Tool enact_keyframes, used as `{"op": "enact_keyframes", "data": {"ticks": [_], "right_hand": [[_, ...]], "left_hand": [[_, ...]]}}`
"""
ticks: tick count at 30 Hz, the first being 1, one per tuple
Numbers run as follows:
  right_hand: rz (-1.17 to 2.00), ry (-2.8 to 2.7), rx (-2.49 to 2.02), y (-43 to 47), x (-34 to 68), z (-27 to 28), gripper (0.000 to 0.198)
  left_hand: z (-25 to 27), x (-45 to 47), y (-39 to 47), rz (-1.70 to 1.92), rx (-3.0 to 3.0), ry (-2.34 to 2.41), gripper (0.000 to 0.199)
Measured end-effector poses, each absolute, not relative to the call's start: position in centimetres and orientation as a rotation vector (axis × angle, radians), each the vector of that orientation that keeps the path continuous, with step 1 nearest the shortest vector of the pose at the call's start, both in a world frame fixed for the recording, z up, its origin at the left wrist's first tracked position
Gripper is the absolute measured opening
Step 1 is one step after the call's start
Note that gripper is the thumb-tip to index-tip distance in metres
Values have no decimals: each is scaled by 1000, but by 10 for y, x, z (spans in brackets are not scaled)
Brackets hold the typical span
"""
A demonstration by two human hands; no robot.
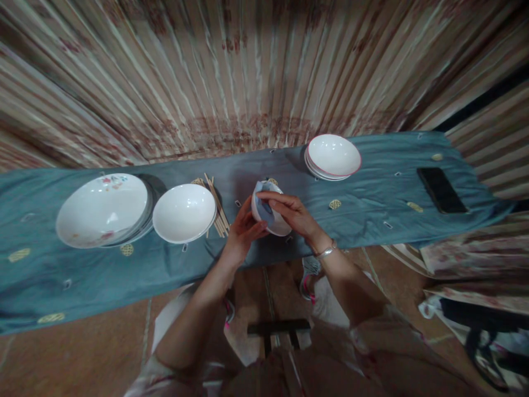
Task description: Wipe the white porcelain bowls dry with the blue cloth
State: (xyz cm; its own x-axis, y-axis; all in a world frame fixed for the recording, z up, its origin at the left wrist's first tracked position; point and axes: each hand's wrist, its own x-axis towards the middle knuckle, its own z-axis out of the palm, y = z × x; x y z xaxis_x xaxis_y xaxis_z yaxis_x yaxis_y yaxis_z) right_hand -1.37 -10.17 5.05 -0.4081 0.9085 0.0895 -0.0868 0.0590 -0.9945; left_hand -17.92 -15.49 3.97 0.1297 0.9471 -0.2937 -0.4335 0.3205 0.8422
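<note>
Right now I hold a small bowl midway along the tabletop, close above its near edge, tilted so that its mouth leans towards my right. My left hand is curled around the outside, gripping the bowl by its left wall with the thumb up at the rim. My right hand reaches across the mouth and holds a blue-grey cloth against the inner wall, some of it poking above the far rim. The picture is dim and slightly blurred there, so I can't say for sure how tightly those fingers pinch the cloth.

As for progress, I'd judge this bowl to be partway through: the cloth is inside it and both hands are on it, so it is not yet set down. Red-rimmed bowls stand stacked by the far edge, right of the middle. Towards the left end sit a stack of large flowered dishes and, just beside it, a white bowl, with loose chopsticks next to that. None of these is in my hands, and I can't tell which are done and which are left. Near the right end lies a dark phone, apart from the dishware.
</note>
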Motion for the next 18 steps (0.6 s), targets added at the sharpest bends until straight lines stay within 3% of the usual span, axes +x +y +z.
{"op": "enact_keyframes", "data": {"ticks": [10, 18], "right_hand": [[1845, -1275, -873, -103, -9, 53, 37], [1754, -1677, -944, -96, -2, 51, 32]], "left_hand": [[40, -178, -155, 1128, 653, 958, 94], [40, -180, -154, 1126, 664, 957, 89]]}}
